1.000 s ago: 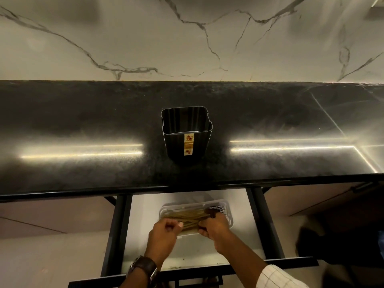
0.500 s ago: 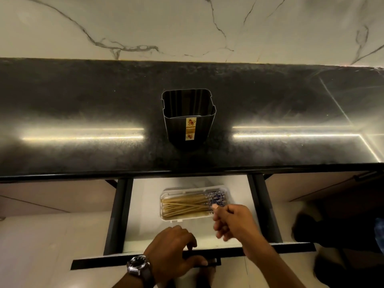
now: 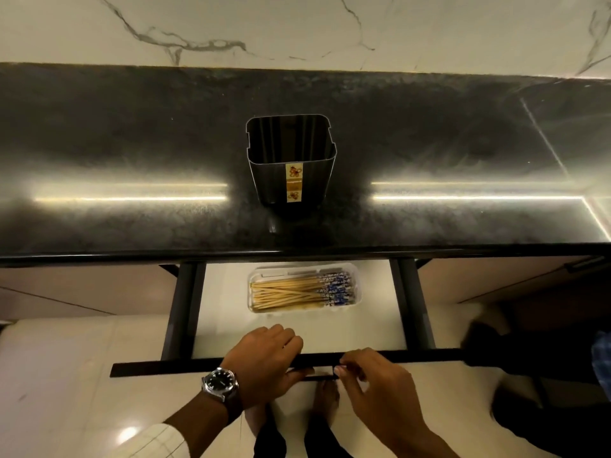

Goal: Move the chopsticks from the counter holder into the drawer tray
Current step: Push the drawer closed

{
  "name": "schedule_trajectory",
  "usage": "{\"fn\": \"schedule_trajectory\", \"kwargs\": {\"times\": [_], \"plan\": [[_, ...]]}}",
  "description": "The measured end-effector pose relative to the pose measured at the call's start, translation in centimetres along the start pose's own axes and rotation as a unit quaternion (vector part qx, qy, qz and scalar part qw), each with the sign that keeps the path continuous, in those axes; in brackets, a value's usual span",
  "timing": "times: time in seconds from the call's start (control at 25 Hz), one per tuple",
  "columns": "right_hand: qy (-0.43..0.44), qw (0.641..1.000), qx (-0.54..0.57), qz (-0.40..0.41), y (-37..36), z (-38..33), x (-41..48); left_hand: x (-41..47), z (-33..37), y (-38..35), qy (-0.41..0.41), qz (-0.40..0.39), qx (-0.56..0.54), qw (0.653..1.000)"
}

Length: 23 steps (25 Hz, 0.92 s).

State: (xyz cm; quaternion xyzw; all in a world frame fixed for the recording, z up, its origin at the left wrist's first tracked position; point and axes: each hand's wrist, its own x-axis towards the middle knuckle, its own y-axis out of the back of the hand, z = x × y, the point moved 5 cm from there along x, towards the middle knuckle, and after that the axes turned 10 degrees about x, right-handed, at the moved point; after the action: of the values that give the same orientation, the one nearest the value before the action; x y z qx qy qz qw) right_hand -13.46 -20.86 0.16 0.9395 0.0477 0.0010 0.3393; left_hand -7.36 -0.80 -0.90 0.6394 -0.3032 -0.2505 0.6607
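A bundle of wooden chopsticks [image 3: 297, 291] with blue-patterned ends lies flat in a clear plastic tray [image 3: 358, 294] inside the open white drawer [image 3: 224, 312]. On the black counter behind it stands the dark square holder [image 3: 291, 180], with nothing visible inside. My left hand [image 3: 264, 361], with a wristwatch, is curled over the drawer's black front edge [image 3: 158, 367] and grips it. My right hand [image 3: 373, 381] rests its fingertips on the same front edge just to the right, fingers bent.
The black counter [image 3: 132, 143] runs the full width, with a marble wall [image 3: 297, 28] behind. Black drawer rails flank the drawer. My bare feet [image 3: 325, 396] stand on the pale floor below. A dark object [image 3: 545, 375] sits at the lower right.
Both hands have left the tray and drawn back to the drawer's front edge. The chopsticks now lie free in the tray. The view has tilted downward.
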Motion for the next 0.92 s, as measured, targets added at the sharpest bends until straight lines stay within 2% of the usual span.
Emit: {"fn": "schedule_trajectory", "kwargs": {"times": [0.08,0.12,0.16,0.2,0.24,0.28,0.32,0.36,0.4,0.44,0.48,0.52,0.64,0.72,0.8,0.88,0.92], "plan": [[0.061,0.995,-0.069,-0.024,-1.5,0.3,-0.4,0.7,-0.5,-0.3,0.002,-0.001,0.018,1.000],[0.053,0.992,-0.099,-0.057,-2.6,0.7,-0.5,1.0,-0.7,-0.4,0.004,0.000,0.023,1.000],[0.002,0.990,-0.114,-0.087,-3.7,1.4,-0.6,1.3,-1.0,-0.5,0.006,-0.002,0.029,1.000],[-0.097,0.986,-0.097,-0.099,-4.7,2.6,-0.7,1.6,-1.1,-0.6,0.007,-0.007,0.035,0.999],[-0.232,0.970,-0.026,-0.074,-5.2,3.8,-0.7,1.8,-1.2,-0.8,0.006,-0.010,0.040,0.999],[-0.370,0.923,0.101,-0.020,-5.9,4.8,-0.6,1.9,-1.4,-1.0,0.004,-0.009,0.043,0.999],[-0.468,0.849,0.243,0.047,-6.6,5.5,-0.3,2.0,-1.5,-1.2,0.004,-0.006,0.047,0.999],[-0.528,0.761,0.363,0.102,-7.4,5.9,0.3,2.0,-1.6,-1.2,0.005,0.000,0.053,0.999],[-0.566,0.671,0.459,0.132,-8.2,5.8,0.9,2.0,-1.6,-1.2,0.004,0.009,0.058,0.998],[-0.582,0.598,0.531,0.151,-8.9,5.5,1.4,2.0,-1.6,-1.3,0.007,0.020,0.060,0.998],[-0.585,0.558,0.564,0.168,-9.4,5.4,1.9,2.0,-1.4,-1.4,0.018,0.031,0.063,0.997],[-0.585,0.548,0.571,0.177,-9.7,5.4,2.0,1.9,-1.2,-1.5,0.037,0.047,0.063,0.996],[-0.550,0.591,0.564,0.173,-9.9,5.4,2.4,0.4,0.1,-3.0,0.098,0.104,0.047,0.989],[-0.534,0.616,0.554,0.166,-9.6,5.8,2.8,-1.3,1.7,-5.0,0.107,0.100,0.014,0.989],[-0.522,0.633,0.552,0.151,-9.5,6.2,3.2,-3.3,3.6,-7.0,0.093,0.053,-0.031,0.994],[-0.513,0.610,0.580,0.166,-9.5,6.4,3.8,-4.9,4.8,-9.0,0.094,-0.041,-0.082,0.991],[-0.506,0.598,0.597,0.176,-9.6,6.3,4.1,-5.5,5.0,-9.5,0.125,-0.084,-0.113,0.982]]}}
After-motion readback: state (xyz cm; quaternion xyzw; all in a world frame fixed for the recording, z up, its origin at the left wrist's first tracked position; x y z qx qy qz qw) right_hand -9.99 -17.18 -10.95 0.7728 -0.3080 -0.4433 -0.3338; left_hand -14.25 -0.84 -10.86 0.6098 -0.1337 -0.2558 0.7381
